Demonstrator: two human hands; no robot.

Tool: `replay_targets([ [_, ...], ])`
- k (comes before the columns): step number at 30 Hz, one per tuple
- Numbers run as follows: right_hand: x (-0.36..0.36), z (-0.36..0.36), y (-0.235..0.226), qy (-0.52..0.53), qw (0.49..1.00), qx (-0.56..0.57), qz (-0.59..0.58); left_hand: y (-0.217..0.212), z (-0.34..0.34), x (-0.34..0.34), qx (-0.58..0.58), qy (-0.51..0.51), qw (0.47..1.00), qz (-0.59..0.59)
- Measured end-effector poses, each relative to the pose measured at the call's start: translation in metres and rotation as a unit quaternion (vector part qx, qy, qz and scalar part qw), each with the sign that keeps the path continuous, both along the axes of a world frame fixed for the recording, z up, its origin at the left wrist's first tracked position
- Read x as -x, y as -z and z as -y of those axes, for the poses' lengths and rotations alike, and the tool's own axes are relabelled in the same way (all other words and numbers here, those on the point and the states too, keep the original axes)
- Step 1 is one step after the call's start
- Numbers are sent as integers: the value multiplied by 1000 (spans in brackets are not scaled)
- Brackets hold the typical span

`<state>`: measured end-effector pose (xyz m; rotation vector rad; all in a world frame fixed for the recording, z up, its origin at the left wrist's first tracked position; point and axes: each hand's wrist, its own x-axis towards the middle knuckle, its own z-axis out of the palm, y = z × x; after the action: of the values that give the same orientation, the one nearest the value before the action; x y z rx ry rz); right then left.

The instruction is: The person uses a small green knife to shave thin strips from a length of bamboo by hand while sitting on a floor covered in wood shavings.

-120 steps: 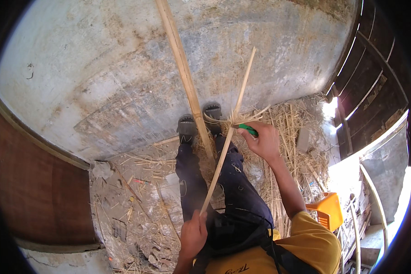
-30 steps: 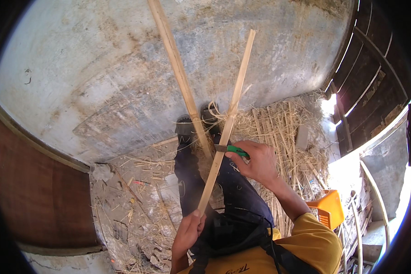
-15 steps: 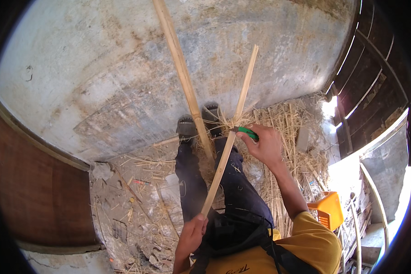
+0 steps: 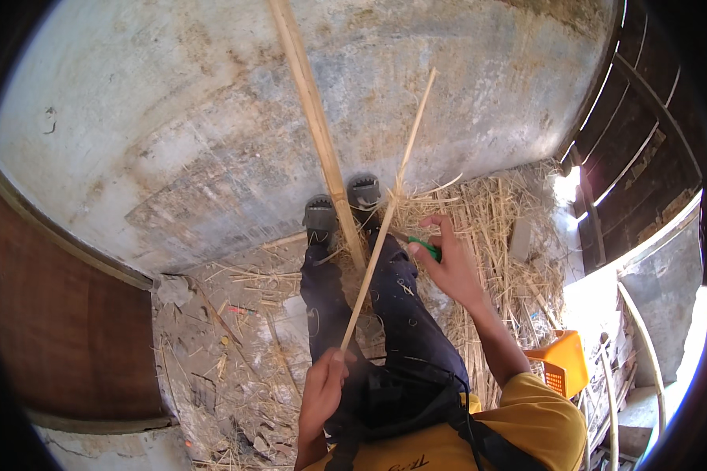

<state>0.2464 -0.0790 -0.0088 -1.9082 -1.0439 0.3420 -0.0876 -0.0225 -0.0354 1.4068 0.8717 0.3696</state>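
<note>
My left hand (image 4: 324, 386) is closed around the near end of a slim split bamboo strip (image 4: 369, 276), which slants up and away past my legs toward the wall. The strip looks narrow, turned on its edge, with thin curled shavings near its middle. In my right hand (image 4: 456, 271) is a knife with a green handle (image 4: 427, 249); its blade points left toward the strip, a small gap seeming to lie between them. The index finger is lifted off the handle. A thicker bamboo pole (image 4: 310, 102) leans from the wall down between my legs.
My dark shoes (image 4: 318, 216) stand near the foot of the stained wall (image 4: 196, 125). Straw-like shavings (image 4: 495, 235) cover the floor, thickest on the right. An orange plastic basket (image 4: 569, 365) is beside my right elbow. A brown wooden panel (image 4: 67, 314) stands at left.
The strip has turned from its broad face to its edge. My right hand has drawn the knife slightly back and down from it, and my left hand has shifted slightly with its end.
</note>
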Motion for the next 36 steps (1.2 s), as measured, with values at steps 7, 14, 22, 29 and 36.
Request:
replay_targets([
  [7,36,6,14,-84,986,-111,86,-4,-3,-25,-24,-17,999,43],
  [14,45,13,6,-108,989,-75,67,-5,-7,-33,-23,-10,998,55],
  [22,50,13,17,-145,973,-134,124,-11,-9,-38,-51,18,998,44],
  [29,60,15,15,-144,969,-123,159,-12,-6,-41,-175,20,984,8],
  [36,54,11,11,-65,975,-130,167,-33,5,-43,-244,23,963,-110],
])
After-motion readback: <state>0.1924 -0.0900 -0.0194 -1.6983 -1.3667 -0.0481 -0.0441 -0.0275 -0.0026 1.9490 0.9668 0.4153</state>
